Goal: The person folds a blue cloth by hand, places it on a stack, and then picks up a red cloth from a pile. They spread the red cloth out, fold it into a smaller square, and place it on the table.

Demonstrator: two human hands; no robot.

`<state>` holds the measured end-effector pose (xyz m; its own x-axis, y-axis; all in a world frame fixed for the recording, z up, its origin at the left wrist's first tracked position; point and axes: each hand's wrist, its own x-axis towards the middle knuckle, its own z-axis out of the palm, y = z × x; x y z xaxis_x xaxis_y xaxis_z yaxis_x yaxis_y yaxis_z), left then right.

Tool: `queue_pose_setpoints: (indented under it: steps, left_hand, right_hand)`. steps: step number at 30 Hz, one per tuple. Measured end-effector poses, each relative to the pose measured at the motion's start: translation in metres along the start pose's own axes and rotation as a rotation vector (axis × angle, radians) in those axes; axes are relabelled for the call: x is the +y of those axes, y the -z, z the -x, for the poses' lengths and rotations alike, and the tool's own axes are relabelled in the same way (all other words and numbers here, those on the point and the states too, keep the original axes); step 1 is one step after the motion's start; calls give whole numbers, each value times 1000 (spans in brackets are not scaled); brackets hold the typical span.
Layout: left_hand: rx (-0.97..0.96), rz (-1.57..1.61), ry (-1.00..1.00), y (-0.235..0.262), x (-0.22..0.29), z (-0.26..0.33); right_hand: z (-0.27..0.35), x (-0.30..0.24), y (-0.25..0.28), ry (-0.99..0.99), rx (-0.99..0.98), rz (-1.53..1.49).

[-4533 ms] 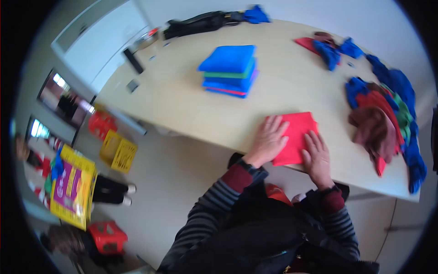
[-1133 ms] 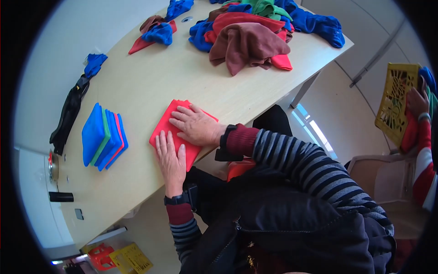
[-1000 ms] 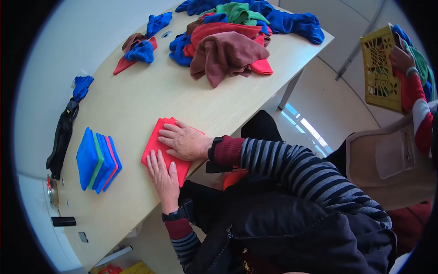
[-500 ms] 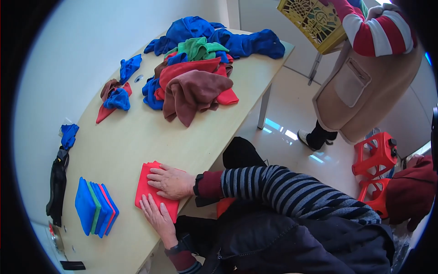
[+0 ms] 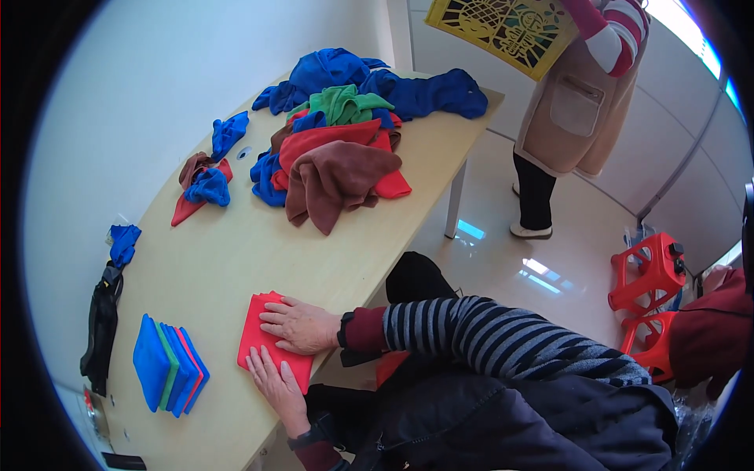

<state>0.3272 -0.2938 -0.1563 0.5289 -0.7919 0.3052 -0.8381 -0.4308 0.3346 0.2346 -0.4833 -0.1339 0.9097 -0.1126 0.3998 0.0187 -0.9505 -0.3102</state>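
A folded red cloth lies flat at the near edge of the pale wooden table, pinned under both of the person's palms. The right hand rests across its upper half, fingers spread and pressed flat, gripping nothing; the left hand lies open along its lower edge, fingers extended toward the fold, likewise clasping nothing. The cloth sits so near the table's rim that a corner looks close to overhanging, and a firm smoothing stroke toward the body could drag it off the edge or pull the layers out of line, leaving a crooked fold. Just beside it, toward the person's left, stands a neat stack of folded cloths in blue, green and red; a careless sweep of the left forearm could topple or fan it. Farther up the table a loose heap of cloths in brown, red, green and blue sprawls near the far side, with a smaller bundle apart from it; pulling one piece from the heap could tug others over the edge. A second person in a beige apron stands beyond the table holding a yellow basket.
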Motion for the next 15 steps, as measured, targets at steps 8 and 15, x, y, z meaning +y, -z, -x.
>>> queue_pose_setpoints:
  steps: [8, 15]
  left_hand:
    - [-16, 0, 24, 7, 1, 4]
    - [-11, 52, 25, 13, 19, 11]
  right_hand:
    - [-3, -4, -5, -58, -20, 3]
    - [-3, 5, -11, -89, -77, 48]
